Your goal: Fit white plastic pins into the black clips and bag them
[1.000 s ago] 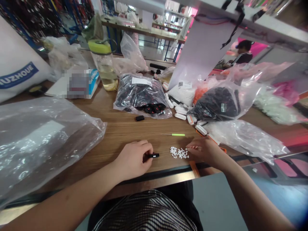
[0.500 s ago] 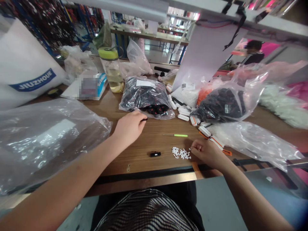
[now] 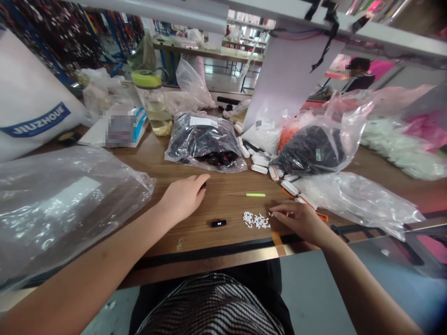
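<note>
My left hand (image 3: 185, 194) is closed on a small black part (image 3: 203, 185), mostly hidden by the fingers, in front of a clear bag of black parts (image 3: 204, 139). My right hand (image 3: 295, 218) rests low over the wood, thumb and forefinger together at a tiny white piece (image 3: 270, 214). Just left of it lies a loose pile of small white pieces (image 3: 256, 220). A black block with two white dots (image 3: 219, 223) sits alone between my hands. Behind the pile is a thin pointed tool with a yellow-green handle (image 3: 254, 195).
White and orange casings (image 3: 260, 168) lie scattered at centre right, beside another bag of black parts (image 3: 310, 149). A flattened clear bag (image 3: 70, 200) covers the left side. A bottle with a green lid (image 3: 153, 102) stands behind. One person (image 3: 359, 81) is in the background.
My left hand has drawn back from the bag's mouth towards me, keeping the black part. The right hand's fingers have uncurled into a pinch at the pile's edge. The view has shifted slightly.
</note>
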Demonstrator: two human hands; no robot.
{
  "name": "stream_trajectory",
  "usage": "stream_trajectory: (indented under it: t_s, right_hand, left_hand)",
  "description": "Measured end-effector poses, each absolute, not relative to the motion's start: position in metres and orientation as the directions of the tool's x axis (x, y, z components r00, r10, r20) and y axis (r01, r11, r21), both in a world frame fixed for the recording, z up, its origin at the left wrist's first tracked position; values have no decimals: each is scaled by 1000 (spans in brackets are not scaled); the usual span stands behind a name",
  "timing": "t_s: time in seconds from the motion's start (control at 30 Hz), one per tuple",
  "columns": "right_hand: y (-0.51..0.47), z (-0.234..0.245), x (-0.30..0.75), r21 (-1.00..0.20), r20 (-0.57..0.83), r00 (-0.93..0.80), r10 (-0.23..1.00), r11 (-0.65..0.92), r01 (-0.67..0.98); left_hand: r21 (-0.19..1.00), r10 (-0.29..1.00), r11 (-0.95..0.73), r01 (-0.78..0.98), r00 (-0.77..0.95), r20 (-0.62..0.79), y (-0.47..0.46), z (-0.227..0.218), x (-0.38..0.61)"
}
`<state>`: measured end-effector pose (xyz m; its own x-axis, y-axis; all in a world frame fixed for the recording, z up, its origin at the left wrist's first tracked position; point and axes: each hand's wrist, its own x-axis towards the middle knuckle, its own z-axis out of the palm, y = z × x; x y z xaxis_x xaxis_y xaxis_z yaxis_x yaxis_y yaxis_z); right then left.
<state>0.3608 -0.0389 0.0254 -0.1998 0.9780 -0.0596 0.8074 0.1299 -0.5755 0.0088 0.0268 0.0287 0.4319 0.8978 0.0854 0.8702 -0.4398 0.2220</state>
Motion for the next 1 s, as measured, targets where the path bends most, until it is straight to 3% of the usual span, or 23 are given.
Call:
stream_trajectory:
  t_s: [0.1,0.37,0.5,0.6,0.7,0.83,1.0]
  right_hand:
    - [-43,22,360,-551,-55,-190,980,128,825]
    - [-51,14,355,-409,33,-102,994,106,906]
    - [-54,21,345,-259,56,-145,988,154,953]
    - [-54,24,340,-223,43,-141,989,147,964]
    - [-52,25,343,-277,2,-85,996,83,957]
    - [-48,30,341,-415,-56,-54,997,26,909]
    - [-36,47,295,-630,74,-270,960,254,733]
  left_hand:
    - [263,898,-430,863,440,25,17,29,13]
    - [576,885,-348,739,463,-59,20,27,0]
    - [571,909,-338,748,417,-8,24,29,-10]
    - [590,900,-391,706,427,86,28,28,-16]
    - [644,840,-475,599,527,130,36,23,-20]
    - [616,822,-510,601,551,143,40,14,-14]
    - [628,853,-478,614,494,167,23,7,12]
